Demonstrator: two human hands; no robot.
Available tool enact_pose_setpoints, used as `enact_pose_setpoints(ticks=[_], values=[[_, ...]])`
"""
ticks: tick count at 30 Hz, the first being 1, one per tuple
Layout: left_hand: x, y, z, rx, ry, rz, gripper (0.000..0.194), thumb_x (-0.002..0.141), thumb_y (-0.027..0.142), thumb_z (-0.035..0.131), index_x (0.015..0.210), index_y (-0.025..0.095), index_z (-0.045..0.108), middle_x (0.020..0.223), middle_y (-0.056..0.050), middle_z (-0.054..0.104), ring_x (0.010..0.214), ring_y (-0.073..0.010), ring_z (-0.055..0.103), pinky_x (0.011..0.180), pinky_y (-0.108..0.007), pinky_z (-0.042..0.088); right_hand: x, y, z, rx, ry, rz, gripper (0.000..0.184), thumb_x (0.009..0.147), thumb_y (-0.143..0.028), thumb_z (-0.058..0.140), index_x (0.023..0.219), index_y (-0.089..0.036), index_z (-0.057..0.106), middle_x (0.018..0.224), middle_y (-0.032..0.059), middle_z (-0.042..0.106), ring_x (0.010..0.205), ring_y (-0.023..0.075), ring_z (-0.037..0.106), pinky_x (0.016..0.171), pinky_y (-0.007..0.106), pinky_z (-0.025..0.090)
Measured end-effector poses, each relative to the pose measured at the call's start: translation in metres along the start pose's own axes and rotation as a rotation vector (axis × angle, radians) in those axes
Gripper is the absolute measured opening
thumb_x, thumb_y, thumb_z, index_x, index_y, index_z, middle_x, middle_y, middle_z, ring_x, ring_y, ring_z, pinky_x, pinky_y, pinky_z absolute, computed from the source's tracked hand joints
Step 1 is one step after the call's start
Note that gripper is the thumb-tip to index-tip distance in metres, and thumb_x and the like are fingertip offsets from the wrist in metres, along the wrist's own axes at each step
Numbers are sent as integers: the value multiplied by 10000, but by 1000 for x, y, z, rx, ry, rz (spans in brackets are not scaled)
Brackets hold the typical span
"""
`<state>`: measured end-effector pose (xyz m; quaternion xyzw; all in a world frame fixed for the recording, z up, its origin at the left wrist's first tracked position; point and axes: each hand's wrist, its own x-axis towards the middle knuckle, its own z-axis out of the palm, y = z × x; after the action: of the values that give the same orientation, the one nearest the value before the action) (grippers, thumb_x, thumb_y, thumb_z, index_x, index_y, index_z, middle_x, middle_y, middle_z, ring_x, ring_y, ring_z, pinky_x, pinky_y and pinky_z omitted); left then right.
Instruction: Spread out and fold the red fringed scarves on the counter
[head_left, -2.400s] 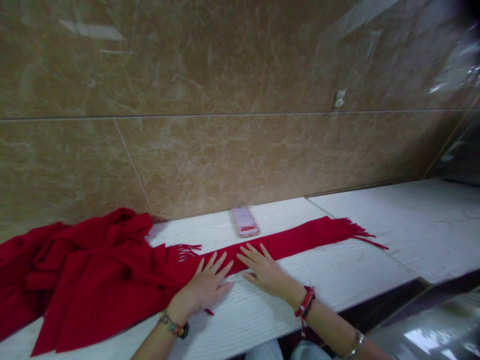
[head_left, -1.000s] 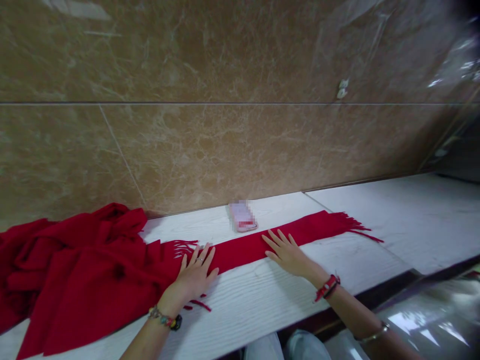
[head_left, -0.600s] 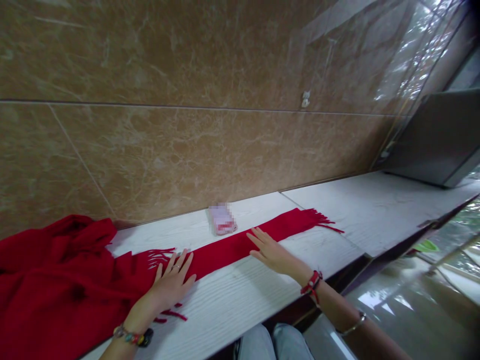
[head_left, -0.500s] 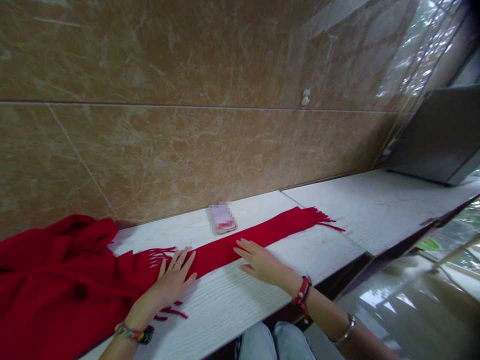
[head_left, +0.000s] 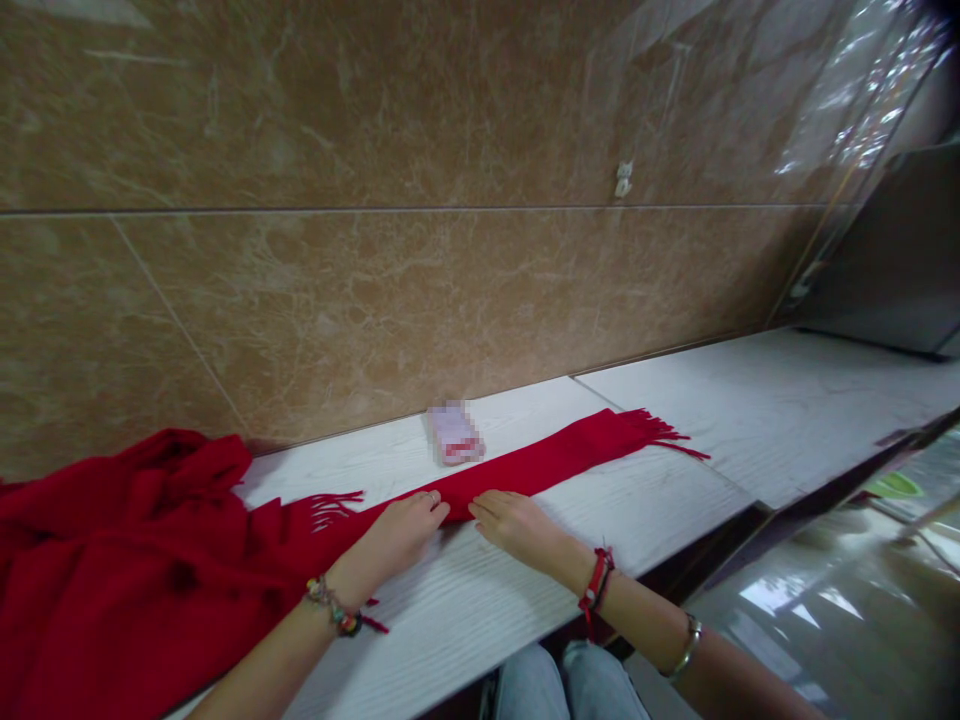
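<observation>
While red scarf [head_left: 574,453] runs beneath, left hand [head_left: 407,527] and right hand [head_left: 519,522], both curled, pinch near edge.

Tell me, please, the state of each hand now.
Left hand: curled at the red scarf; whether gripping cannot be told.
Right hand: partly curled at its near edge; grip also unclear.

Past the fringe [head_left: 664,432] of the red scarf [head_left: 562,457], bare desk [head_left: 810,395] leaves a hand wide passage rightward up to the grey block [head_left: 892,265]. Behind the scarf, the phone [head_left: 454,434] and then the tiled wall [head_left: 450,300] stand in the way, while heaped red cloth [head_left: 142,560] blocks the left.
</observation>
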<state>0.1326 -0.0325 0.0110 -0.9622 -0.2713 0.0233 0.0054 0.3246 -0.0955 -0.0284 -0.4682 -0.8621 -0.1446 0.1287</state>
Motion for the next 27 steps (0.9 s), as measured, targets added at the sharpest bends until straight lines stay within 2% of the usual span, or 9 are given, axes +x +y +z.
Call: enact_pose_setpoints(ticks=[4, 8, 11, 14, 16, 20, 24, 27], values=[[2, -15, -4, -143, -18, -15, 373, 696, 45, 382, 1001, 170, 557, 987, -66, 615, 910, -169, 555, 829, -274, 412, 12, -7, 0, -2, 37, 50, 154, 828, -202, 502, 952, -120, 545, 853, 69, 589, 822, 180, 521, 710, 303, 412], [-1, -23, -14, -261, -28, 33, 346, 707, 76, 397, 985, 182, 576, 977, -45, 631, 898, -155, 558, 834, -255, 396, 28, -18, -4, -76, 38, 25, 76, 824, -126, 472, 848, -124, 544, 775, 58, 564, 740, 182, 496, 630, 310, 388], [-4, -25, -19, -350, -18, 38, 262, 779, 185, 411, 976, 202, 582, 973, -27, 635, 876, -147, 559, 823, -246, 392, 36, -23, -2, -107, 40, 7, 84, 817, -96, 464, 818, -123, 543, 758, 58, 551, 730, 185, 484, 608, 307, 378], [-1, -33, -16, -414, 76, -100, 302, 846, 323, 339, 958, 189, 585, 988, -50, 626, 890, -157, 546, 839, -267, 378, 37, -25, 2, -105, 39, 58, 78, 817, -107, 470, 793, -124, 542, 759, 61, 541, 724, 179, 486, 586, 292, 377], [6, -41, -10, -438, 122, -229, 325, 831, 357, 351, 936, 160, 586, 989, -80, 617, 903, -179, 530, 835, -286, 369, 35, -26, 3, -105, 27, 73, 66, 813, -112, 478, 785, -126, 536, 761, 58, 537, 700, 174, 491, 562, 285, 378], [26, -57, -3, -598, -29, -343, 311, 700, 377, 492, 876, 143, 595, 810, -46, 623, 737, -175, 525, 670, -261, 383, 29, -27, 2, -120, -5, 39, 36, 805, -109, 491, 804, -127, 522, 751, 53, 537, 664, 172, 498, 527, 282, 381], [43, -61, -9, -711, -165, -316, 257, 606, 396, 537, 655, 153, 605, 568, 22, 557, 564, -131, 461, 536, -228, 331, 26, -29, -1, -146, 1, 13, 36, 801, -102, 493, 818, -129, 509, 742, 48, 541, 654, 172, 507, 530, 285, 394], [53, -60, -17, -791, -208, -294, 250, 558, 378, 560, 672, 161, 613, 556, 38, 545, 562, -120, 445, 528, -218, 319, 25, -30, -4, -152, -5, 17, 52, 819, -100, 461, 838, -131, 498, 740, 48, 545, 634, 163, 512, 514, 278, 392]])
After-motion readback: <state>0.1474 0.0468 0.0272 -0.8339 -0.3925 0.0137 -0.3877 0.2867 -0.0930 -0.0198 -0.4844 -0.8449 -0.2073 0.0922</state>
